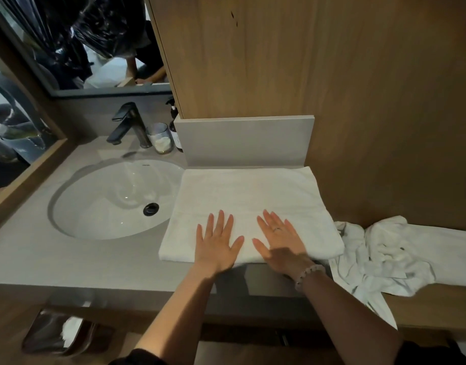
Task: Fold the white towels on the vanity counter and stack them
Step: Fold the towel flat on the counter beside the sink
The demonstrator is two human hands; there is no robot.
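A bathroom: oval sink (108, 198) in a grey vanity counter (42, 256), black tap (129, 125), wall mirror (76, 43)

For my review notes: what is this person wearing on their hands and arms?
The right hand has a thin ring on one finger, and a bracelet of pale round beads circles that wrist. The left hand wears nothing visible. Both forearms are bare; dark sleeves show at the bottom edge.

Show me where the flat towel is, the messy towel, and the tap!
Flat towel (253, 196): head view, on its smooth top, above the fingers.
Messy towel (384, 256): head view, on the crumpled middle of the heap.
Tap (131, 125): head view, on its dark upright body behind the sink.
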